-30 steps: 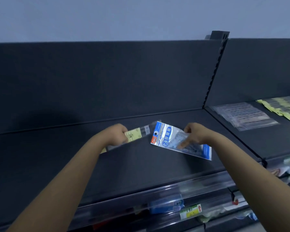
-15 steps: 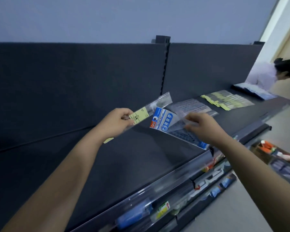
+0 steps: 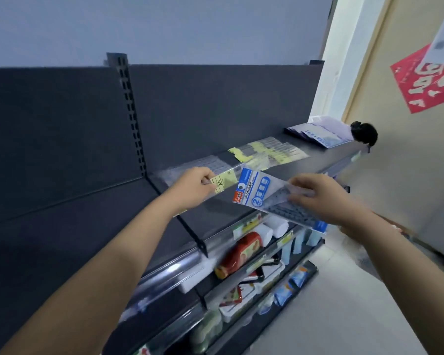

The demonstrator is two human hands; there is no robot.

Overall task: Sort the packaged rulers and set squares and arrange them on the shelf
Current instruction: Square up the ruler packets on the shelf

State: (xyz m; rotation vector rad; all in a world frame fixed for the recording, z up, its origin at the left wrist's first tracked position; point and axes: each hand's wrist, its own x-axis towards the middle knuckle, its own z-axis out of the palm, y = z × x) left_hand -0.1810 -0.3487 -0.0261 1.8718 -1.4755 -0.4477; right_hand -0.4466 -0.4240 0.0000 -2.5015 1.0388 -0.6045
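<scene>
The left hand [image 3: 194, 187] is gripping a ruler pack [image 3: 224, 181], a clear sleeve with a yellow label. Its fingers are curling round the sleeve beside the label and holding it in the air just above the dark top shelf [image 3: 223, 213]. The right hand [image 3: 321, 198] is pinching a set square pack [image 3: 256, 193], blue and white with the word GEOMETRIC on its header. The hand is keeping the pack tilted over the shelf's front edge, with the header end pointing left and lying just beside the ruler pack's label. Neither pack is touching the shelf. Farther along the shelf three piles are lying flat and apart from one another. A pile of clear packs [image 3: 210, 162] is sitting behind the left hand, a pile of yellow-labelled packs [image 3: 269, 152] is lying past it, and a pile of blue and white packs [image 3: 318, 135] is resting at the far end. Beyond that end a second person's dark hair [image 3: 364, 133] is showing. A red poster [image 3: 426, 80] is hanging on the pale door to the right. On the lower shelves a red bottle [image 3: 241, 254] is lying beside white rolls [image 3: 274, 225].
</scene>
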